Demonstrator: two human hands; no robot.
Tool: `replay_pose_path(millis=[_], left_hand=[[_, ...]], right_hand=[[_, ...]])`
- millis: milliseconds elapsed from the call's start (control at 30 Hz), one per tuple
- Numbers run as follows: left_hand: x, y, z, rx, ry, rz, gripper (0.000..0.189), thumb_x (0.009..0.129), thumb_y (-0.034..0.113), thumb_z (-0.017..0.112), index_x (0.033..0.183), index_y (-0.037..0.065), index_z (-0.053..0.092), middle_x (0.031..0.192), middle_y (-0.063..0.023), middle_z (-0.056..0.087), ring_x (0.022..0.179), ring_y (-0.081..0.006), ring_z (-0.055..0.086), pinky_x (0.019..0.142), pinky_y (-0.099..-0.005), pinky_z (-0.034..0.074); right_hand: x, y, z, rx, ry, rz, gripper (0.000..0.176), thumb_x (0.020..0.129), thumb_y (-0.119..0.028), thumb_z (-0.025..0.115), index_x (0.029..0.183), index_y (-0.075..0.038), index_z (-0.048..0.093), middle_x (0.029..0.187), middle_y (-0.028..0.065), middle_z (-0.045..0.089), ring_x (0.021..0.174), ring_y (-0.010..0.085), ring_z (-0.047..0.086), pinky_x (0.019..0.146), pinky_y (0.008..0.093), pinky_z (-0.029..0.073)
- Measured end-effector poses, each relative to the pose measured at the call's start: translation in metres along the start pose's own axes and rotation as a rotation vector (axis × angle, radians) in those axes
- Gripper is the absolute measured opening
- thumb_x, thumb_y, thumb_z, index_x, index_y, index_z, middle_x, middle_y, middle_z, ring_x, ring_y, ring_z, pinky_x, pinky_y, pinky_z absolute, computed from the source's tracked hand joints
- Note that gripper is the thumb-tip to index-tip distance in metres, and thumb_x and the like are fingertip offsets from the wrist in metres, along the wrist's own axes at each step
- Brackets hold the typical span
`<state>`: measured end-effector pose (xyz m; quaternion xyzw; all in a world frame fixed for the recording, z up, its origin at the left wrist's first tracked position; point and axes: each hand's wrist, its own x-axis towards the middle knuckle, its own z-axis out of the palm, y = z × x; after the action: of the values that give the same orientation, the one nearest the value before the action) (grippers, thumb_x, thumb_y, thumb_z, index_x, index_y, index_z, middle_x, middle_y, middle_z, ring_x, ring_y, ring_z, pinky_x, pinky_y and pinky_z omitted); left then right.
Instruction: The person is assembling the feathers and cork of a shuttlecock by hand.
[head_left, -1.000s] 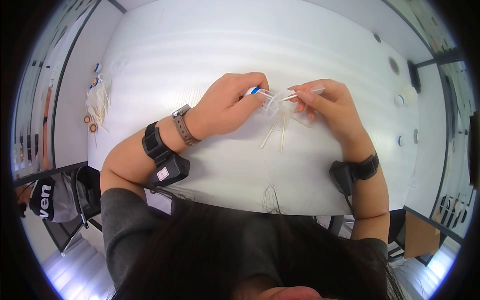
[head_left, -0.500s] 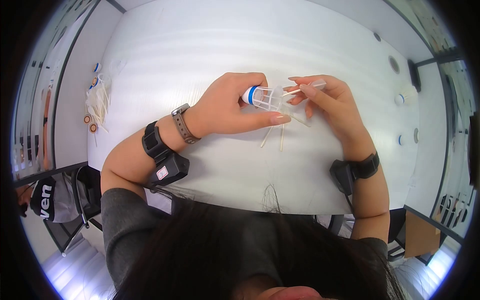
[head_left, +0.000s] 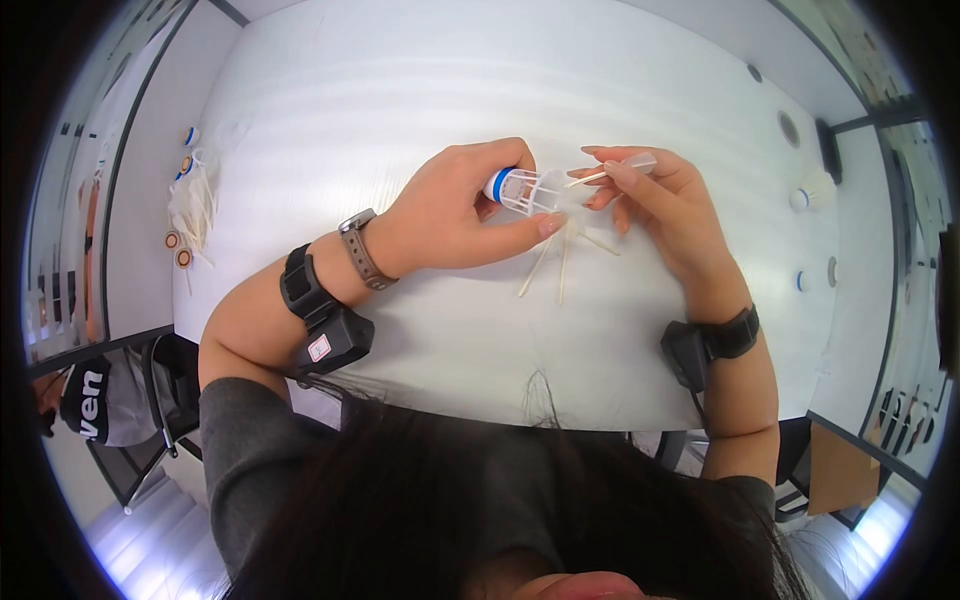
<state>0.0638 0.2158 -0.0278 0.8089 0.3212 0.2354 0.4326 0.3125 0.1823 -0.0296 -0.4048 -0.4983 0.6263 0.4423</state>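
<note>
My left hand (head_left: 468,205) is closed around a shuttlecock frame (head_left: 527,190) with a white base, a blue band and open white ribs. It lies on its side, its open end facing right. My right hand (head_left: 660,195) pinches a shuttlecock feather (head_left: 592,179), a pale thin shaft with a whitish, translucent vane. The shaft's tip points left, close to the frame's open end. Below the hands, several thin pale shafts (head_left: 562,270) fan out on the white table (head_left: 470,340), their upper ends partly hidden by my left thumb.
At the left edge lies a bundle of white shafts (head_left: 193,205), with several round bases (head_left: 183,258) around it. On the right sit a whole shuttlecock (head_left: 803,198) and a blue-banded base (head_left: 800,281). Low partition walls (head_left: 155,200) border the table.
My left hand and the shuttlecock frame have shifted slightly left and up. The feather has moved a little up and right, its shaft tip slightly farther from the frame.
</note>
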Motion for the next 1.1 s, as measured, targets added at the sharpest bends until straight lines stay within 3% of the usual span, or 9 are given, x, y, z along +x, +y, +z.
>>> replay_pose_path(millis=[133,333,500,600,700,733,833,967,1100], left_hand=[[0.000,-0.001,0.001,-0.021,0.016,-0.012,0.030,0.083,0.029,0.076,0.085,0.006,0.056,0.065,0.0039,0.048,0.056,-0.0044,0.038,0.050,-0.0219,0.030],[0.000,0.001,0.001,0.021,-0.001,-0.001,0.029,0.083,0.027,0.078,0.082,0.006,0.057,0.063,0.0043,0.048,0.056,-0.0040,0.040,0.050,-0.0221,0.031],[0.000,0.002,0.002,0.045,-0.022,-0.001,0.028,0.083,0.027,0.078,0.081,0.006,0.059,0.063,0.0019,0.050,0.055,-0.0050,0.043,0.050,-0.0228,0.034],[0.001,0.007,0.002,0.007,-0.020,-0.042,0.026,0.084,0.025,0.077,0.085,0.004,0.062,0.064,-0.0009,0.053,0.057,-0.0070,0.047,0.052,-0.0238,0.037],[0.000,0.001,0.001,0.042,-0.010,0.067,0.024,0.085,0.023,0.075,0.092,0.003,0.065,0.067,-0.0031,0.056,0.060,-0.0101,0.050,0.055,-0.0256,0.040],[0.000,-0.001,0.001,0.062,-0.040,0.071,0.024,0.087,0.022,0.072,0.099,0.002,0.066,0.071,-0.0049,0.059,0.061,-0.0125,0.051,0.058,-0.0268,0.042],[0.000,-0.003,0.000,0.046,-0.052,0.064,0.024,0.090,0.022,0.068,0.101,0.002,0.067,0.074,-0.0060,0.060,0.063,-0.0136,0.052,0.059,-0.0274,0.043],[0.000,0.002,-0.002,0.024,-0.062,0.066,0.029,0.093,0.025,0.062,0.112,0.003,0.064,0.078,-0.0062,0.062,0.065,-0.0138,0.055,0.060,-0.0271,0.044],[0.000,0.004,-0.001,0.042,-0.069,0.080,0.037,0.093,0.027,0.061,0.123,0.006,0.058,0.080,-0.0056,0.062,0.065,-0.0133,0.057,0.059,-0.0268,0.045]], right_hand=[[-0.001,-0.003,0.002,-0.026,0.046,0.034,0.030,0.094,-0.018,0.065,0.114,0.005,0.069,0.098,0.0148,0.074,0.061,0.0076,0.057,0.059,0.0185,0.045],[-0.002,-0.001,0.002,-0.054,0.057,0.012,0.028,0.094,-0.016,0.066,0.113,0.003,0.070,0.095,0.0133,0.074,0.060,0.0074,0.056,0.060,0.0193,0.045],[-0.003,-0.002,0.007,-0.055,0.072,0.017,0.027,0.093,-0.016,0.066,0.113,0.002,0.071,0.084,0.0093,0.072,0.059,0.0068,0.054,0.059,0.0188,0.043],[-0.003,-0.001,0.005,-0.063,0.070,0.025,0.028,0.093,-0.017,0.066,0.114,0.001,0.070,0.081,0.0079,0.071,0.059,0.0067,0.054,0.058,0.0189,0.043],[-0.003,0.000,0.004,-0.069,0.051,0.022,0.028,0.093,-0.017,0.066,0.115,0.001,0.070,0.080,0.0072,0.070,0.059,0.0066,0.053,0.058,0.0190,0.042],[-0.003,-0.001,0.003,-0.075,0.043,0.023,0.028,0.094,-0.017,0.066,0.115,0.001,0.070,0.080,0.0071,0.070,0.059,0.0065,0.053,0.058,0.0190,0.042],[-0.003,-0.001,0.003,-0.077,0.039,0.016,0.028,0.094,-0.016,0.065,0.116,0.001,0.070,0.080,0.0072,0.070,0.059,0.0067,0.053,0.058,0.0191,0.042],[-0.003,0.001,0.002,-0.082,0.021,0.013,0.027,0.095,-0.015,0.063,0.116,0.001,0.070,0.079,0.0075,0.070,0.059,0.0072,0.053,0.058,0.0193,0.043],[-0.003,0.001,0.001,-0.084,-0.010,0.000,0.026,0.095,-0.014,0.062,0.116,0.000,0.070,0.089,0.0103,0.073,0.067,0.0089,0.060,0.058,0.0198,0.045]])
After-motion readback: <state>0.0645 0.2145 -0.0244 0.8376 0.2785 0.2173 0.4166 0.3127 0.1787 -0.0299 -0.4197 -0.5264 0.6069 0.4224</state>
